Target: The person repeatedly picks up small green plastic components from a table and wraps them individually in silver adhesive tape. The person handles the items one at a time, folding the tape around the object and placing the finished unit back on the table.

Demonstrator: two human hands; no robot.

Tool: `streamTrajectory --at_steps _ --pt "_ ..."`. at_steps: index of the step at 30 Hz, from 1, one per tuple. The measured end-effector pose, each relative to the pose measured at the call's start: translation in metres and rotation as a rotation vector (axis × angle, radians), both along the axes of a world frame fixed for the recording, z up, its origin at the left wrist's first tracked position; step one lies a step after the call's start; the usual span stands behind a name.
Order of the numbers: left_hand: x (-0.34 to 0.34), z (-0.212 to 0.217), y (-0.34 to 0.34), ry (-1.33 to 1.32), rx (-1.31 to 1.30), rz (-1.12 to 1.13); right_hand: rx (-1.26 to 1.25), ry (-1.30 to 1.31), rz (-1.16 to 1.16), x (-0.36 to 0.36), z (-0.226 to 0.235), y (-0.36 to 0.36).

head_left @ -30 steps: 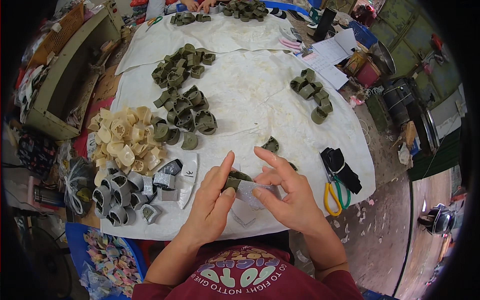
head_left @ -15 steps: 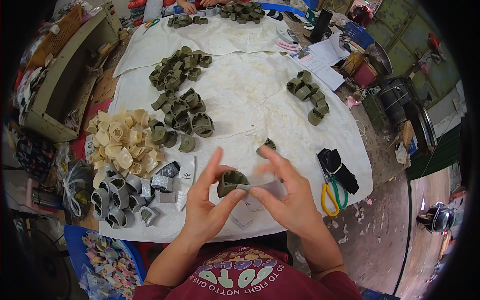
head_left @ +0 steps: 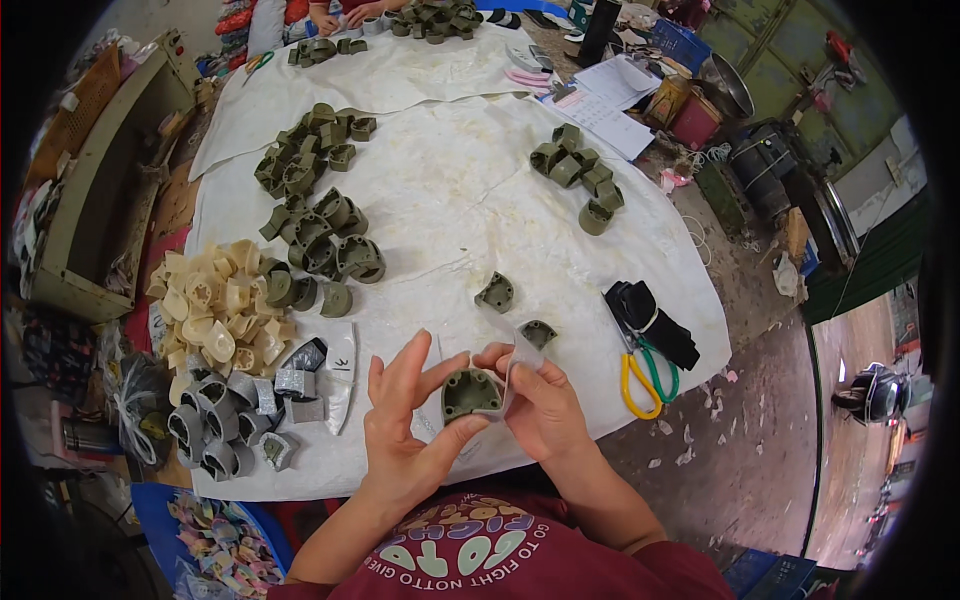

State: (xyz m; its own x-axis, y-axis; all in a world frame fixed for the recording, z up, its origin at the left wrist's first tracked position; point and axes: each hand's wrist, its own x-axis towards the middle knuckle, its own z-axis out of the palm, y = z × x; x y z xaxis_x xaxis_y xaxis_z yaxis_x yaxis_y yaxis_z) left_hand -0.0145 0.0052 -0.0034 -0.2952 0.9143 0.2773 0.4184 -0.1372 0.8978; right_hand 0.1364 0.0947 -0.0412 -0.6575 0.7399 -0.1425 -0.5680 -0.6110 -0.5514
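A hollow olive-green shoe heel (head_left: 471, 396) sits between my hands near the table's front edge, its open ribbed side facing up. My left hand (head_left: 415, 410) holds its left side, thumb low on the wall and index finger near the top, the other fingers raised. A thin pale grey strip (head_left: 522, 352) lies against the heel's right side, one end standing up. My right hand (head_left: 543, 405) pinches this strip by the heel. Just beyond lie two loose green heels, a nearer one (head_left: 538, 334) and a farther one (head_left: 495, 291).
At left are beige heels (head_left: 225, 310), grey-covered heels (head_left: 215, 425) and a green heap (head_left: 320, 235). Scissors (head_left: 640, 385) lie beside a black bundle (head_left: 650, 322) at right, with more green heels (head_left: 580, 172) beyond. A blue bin of scraps (head_left: 265, 510) stands lower left. Another person's hands (head_left: 330, 20) work at the far end.
The heel has turned so its hollow side shows more. The strip, earlier stretched sideways between my thumbs, now has an end raised by my right hand. My view has shifted to the right.
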Motion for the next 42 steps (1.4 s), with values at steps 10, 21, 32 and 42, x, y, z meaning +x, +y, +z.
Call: streamTrajectory --at_steps 10,21,32,42 --pt "-0.003 0.006 0.004 0.169 -0.099 -0.179 -0.013 0.023 0.064 0.004 -0.002 0.006" --pt "-0.008 -0.01 0.014 -0.064 -0.074 -0.012 0.487 -0.483 -0.428 -0.015 0.015 -0.013" --pt "-0.013 -0.012 0.018 -0.19 0.042 -0.307 -0.001 -0.175 0.072 0.016 0.019 0.014" --pt "-0.006 -0.014 0.015 -0.152 -0.071 -0.05 0.775 -0.564 -0.456 -0.005 0.009 0.003"
